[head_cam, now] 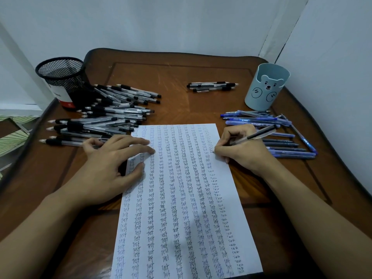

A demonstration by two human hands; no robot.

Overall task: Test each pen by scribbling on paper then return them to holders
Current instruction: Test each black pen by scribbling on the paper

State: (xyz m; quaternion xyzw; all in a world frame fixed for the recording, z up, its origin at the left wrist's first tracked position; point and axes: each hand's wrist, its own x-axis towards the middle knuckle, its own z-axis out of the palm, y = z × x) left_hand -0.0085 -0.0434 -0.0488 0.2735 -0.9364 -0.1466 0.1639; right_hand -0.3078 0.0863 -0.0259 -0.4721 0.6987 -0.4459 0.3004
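A white sheet of paper covered in columns of the written word "test" lies in the middle of the wooden table. My right hand grips a clear pen with black ends, its tip down on the paper's right edge. My left hand presses flat on the paper's upper left part with spread fingers. A black mesh holder stands at the back left. A light blue holder with a bear face stands at the back right. No pens show above the rim of either holder.
A big heap of clear black-grip pens lies left of the paper. Three similar pens lie at the back centre. Several blue pens lie to the right, below the blue holder. White walls close in behind and to the right.
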